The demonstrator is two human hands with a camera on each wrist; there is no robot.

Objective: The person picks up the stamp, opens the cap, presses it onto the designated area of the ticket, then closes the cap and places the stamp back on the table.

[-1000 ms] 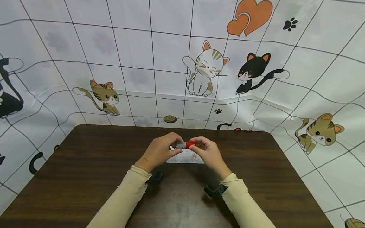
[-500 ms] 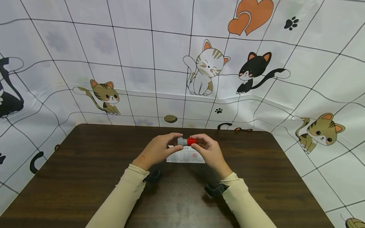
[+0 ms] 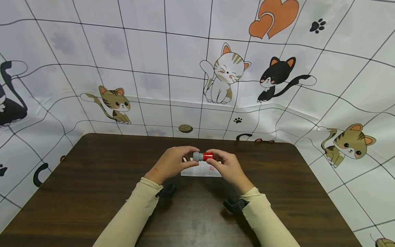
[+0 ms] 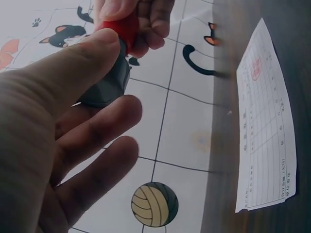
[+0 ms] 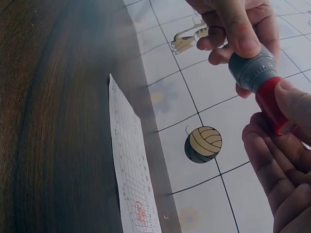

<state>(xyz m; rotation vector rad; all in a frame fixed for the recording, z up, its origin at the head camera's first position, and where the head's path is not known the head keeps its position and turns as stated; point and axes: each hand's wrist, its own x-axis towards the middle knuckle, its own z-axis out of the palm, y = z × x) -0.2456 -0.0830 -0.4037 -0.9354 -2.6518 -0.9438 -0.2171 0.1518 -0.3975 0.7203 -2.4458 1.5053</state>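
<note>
Both hands hold a small hand stamp with a grey knobbed end and a red end, level above the table. My left hand (image 3: pixel 172 162) pinches the grey end (image 3: pixel 196 156) between thumb and fingers. The red end (image 3: pixel 207 156) is in my right hand (image 3: pixel 229 167), pinched the same way. In the right wrist view the grey knob (image 5: pixel 251 68) and the red part (image 5: pixel 270 103) join at a ribbed grey neck. My left thumb covers much of the stamp (image 4: pixel 111 85) in the left wrist view. Below lies a printed sheet (image 3: pixel 197 170) bearing a red round mark.
A dark wooden table (image 3: pixel 108 192) with rounded far corners holds the sheet near its back edge. Behind it hangs a white curtain (image 3: pixel 182 85) with a grid and cartoon cats. Dark straps (image 3: pixel 234 206) sit on both wrists.
The stamp rose slightly and came down again between the two hands. Its grey end shows a little more fully now than a second ago. Both hands keep their hold.
</note>
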